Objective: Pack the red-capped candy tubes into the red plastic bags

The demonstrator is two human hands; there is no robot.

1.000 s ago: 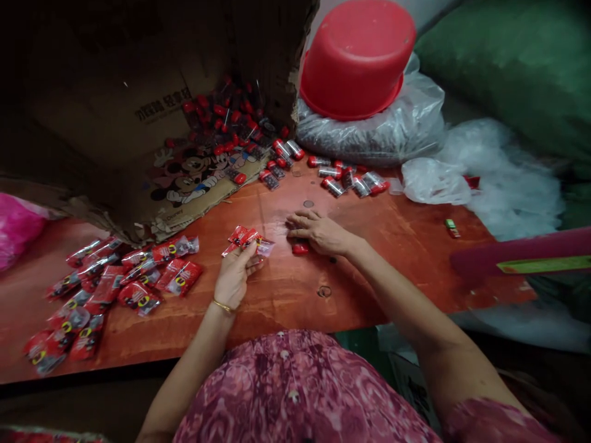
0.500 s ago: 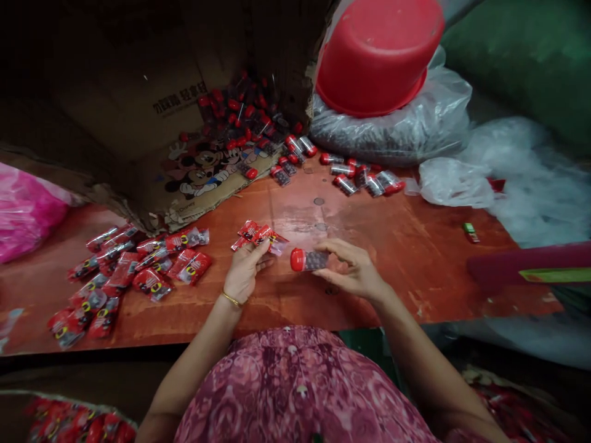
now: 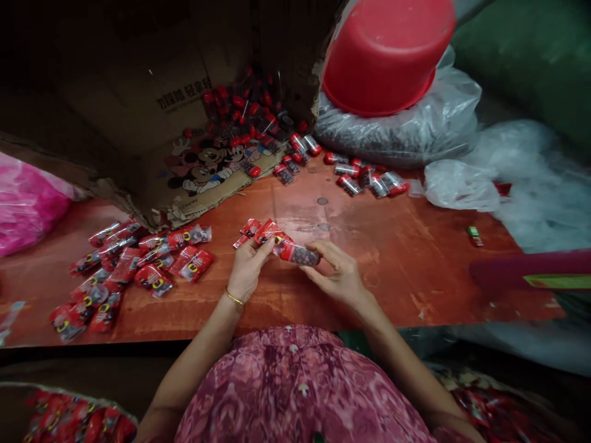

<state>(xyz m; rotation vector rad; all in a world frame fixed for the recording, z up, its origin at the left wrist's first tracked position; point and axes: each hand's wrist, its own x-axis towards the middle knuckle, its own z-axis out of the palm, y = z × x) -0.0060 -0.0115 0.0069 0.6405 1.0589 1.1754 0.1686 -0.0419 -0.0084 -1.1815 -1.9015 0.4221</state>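
Note:
My left hand (image 3: 249, 267) pinches a small red printed plastic wrapper (image 3: 270, 231) between thumb and fingers. More red wrappers (image 3: 250, 227) lie just behind that hand. My right hand (image 3: 339, 271) grips the dark end of a clear bottle with a red cap (image 3: 302, 255), filled with small dark beads. The capped end points left and meets the wrapper's open end; how far inside it sits is hard to tell. To the left lies a pile of filled red packets (image 3: 124, 271).
A cardboard box (image 3: 184, 203) on its side holds many red-capped bottles, several spilling onto the red table (image 3: 415, 264). A red tub (image 3: 388, 55) rests upside down on a plastic bag (image 3: 401, 138) at back right. A pink bag (image 3: 28, 203) stands left.
My right hand has moved left with the bottle, bringing its red cap from a gap away up to the wrapper. My left hand keeps its pinch on the wrapper.

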